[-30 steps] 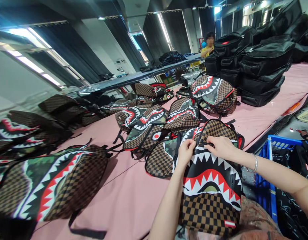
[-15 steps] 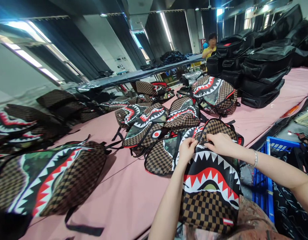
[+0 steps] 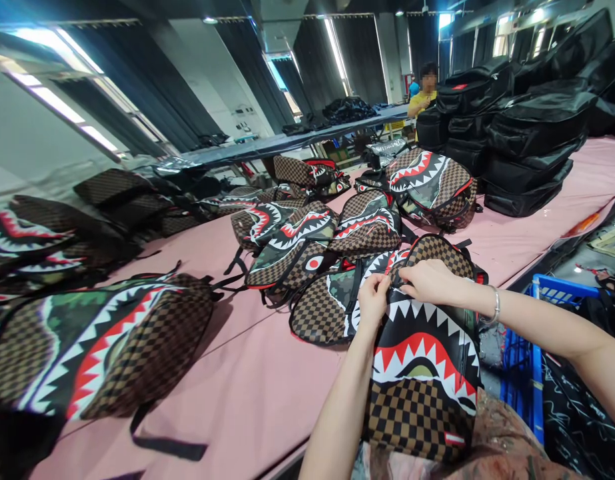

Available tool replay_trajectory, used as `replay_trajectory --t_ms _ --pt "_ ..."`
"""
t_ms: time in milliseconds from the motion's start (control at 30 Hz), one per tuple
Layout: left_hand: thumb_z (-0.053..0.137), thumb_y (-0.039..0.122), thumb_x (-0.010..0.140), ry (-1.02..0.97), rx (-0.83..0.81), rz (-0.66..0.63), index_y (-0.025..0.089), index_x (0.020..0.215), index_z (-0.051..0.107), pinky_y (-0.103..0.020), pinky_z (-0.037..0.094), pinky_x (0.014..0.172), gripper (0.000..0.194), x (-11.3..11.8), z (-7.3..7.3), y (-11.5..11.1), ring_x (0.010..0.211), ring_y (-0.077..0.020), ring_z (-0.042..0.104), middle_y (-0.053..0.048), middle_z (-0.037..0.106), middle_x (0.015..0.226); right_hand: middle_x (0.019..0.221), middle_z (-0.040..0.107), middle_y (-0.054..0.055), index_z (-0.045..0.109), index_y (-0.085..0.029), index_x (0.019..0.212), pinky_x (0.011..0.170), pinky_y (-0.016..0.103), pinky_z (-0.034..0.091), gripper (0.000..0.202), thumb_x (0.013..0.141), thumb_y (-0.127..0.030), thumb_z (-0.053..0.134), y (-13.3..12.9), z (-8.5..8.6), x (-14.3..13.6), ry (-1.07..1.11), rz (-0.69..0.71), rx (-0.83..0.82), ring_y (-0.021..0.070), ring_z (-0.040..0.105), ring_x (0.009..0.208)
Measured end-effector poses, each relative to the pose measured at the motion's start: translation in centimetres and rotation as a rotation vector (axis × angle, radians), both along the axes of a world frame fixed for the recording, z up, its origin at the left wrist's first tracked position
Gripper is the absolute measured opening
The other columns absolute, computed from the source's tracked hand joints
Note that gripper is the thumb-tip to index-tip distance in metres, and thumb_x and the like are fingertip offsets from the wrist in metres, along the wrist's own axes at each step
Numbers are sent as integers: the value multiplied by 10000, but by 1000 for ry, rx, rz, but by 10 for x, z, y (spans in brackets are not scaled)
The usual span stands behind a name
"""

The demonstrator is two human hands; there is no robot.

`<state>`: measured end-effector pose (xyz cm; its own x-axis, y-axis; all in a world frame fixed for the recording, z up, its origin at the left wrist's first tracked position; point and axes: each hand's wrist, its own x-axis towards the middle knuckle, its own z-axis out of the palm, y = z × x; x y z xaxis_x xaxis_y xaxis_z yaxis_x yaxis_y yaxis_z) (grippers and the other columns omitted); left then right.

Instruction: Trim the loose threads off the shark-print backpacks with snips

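Note:
A brown-and-black checkered backpack [image 3: 420, 410] with a printed shark mouth stands against my lap at the table's edge. My left hand [image 3: 374, 299] is closed, thumb and fingers pinching the upper left edge of this backpack. Close beside it, my right hand [image 3: 427, 283] wears a silver bangle and grips the same upper part, its fingers bent onto the fabric. Whatever small part lies between the fingertips is too small to make out. Behind the left hand, another checkered backpack [image 3: 317, 310] lies flat on the pink table.
Several more shark-print backpacks [image 3: 137, 340] lie across the pink table [image 3: 247, 393]. Stacked black bags [image 3: 532, 133] rise at the back right. On the right, a blue crate [image 3: 537, 360] holds dark fabric. A person in yellow [image 3: 421, 100] is at the far side.
My right hand has shifted slightly left and up along the backpack's top, closer to my left hand. The view has moved a little; both hands keep their hold.

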<state>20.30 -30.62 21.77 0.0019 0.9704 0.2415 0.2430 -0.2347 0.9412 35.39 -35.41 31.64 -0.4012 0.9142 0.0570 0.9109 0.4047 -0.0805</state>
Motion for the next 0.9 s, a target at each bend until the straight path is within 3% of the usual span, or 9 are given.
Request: replay_trajectory --t_ms 133,200,300,400,500,600,733,900 --pt "424 401 795 -25 -42 -4 166 597 548 -242 385 578 331 -10 8 2 569 -122 479 -2 539 571 812 655 73 604 -181 889 655 265 404 228 847 -337 443 0 0 6 50 -29 -7 223 617 800" --pt "384 416 820 33 -44 -82 162 633 617 -268 423 663 392 -17 11 3 685 -152 547 -43 625 689 813 655 67 600 -181 898 655 264 397 248 854 -360 434 0 0 10 87 -58 -1 218 615 793" --pt "537 359 749 169 5 -267 185 790 689 -313 418 837 235 -26 13 7 911 -192 567 -62 667 915 826 654 69 591 -176 926 652 264 392 277 855 -383 421 0 1 14 96 -92 -4 219 614 791" --pt "617 291 691 221 48 -342 184 744 684 -326 431 835 138 -29 11 10 857 -187 589 -57 669 858 850 657 76 588 -176 936 653 266 396 287 846 -392 422 0 3 14 74 -86 -40 223 614 810" --pt "594 255 709 273 147 -313 182 679 648 -317 440 790 96 -27 7 10 789 -170 582 -39 648 778 874 659 86 588 -177 941 665 276 408 278 845 -374 417 -1 6 10 50 -76 -66 230 614 840" --pt "549 224 736 280 270 -204 180 669 604 -306 435 773 97 -22 3 5 791 -161 559 -34 615 785 894 658 98 587 -179 955 682 295 425 278 843 -368 417 -1 6 6 26 -64 -78 242 614 862" --pt "480 207 770 261 315 -97 178 649 539 -303 432 747 138 -13 1 -6 770 -159 538 -32 575 755 903 657 123 597 -167 967 677 316 442 291 829 -363 432 0 7 0 -10 -16 -58 265 615 875" --pt "463 202 775 305 411 -61 180 660 529 -314 420 779 134 -6 5 -13 813 -172 528 -44 569 780 890 661 134 632 -144 903 657 290 425 228 803 -246 455 4 18 -8 -34 62 -48 251 618 849"
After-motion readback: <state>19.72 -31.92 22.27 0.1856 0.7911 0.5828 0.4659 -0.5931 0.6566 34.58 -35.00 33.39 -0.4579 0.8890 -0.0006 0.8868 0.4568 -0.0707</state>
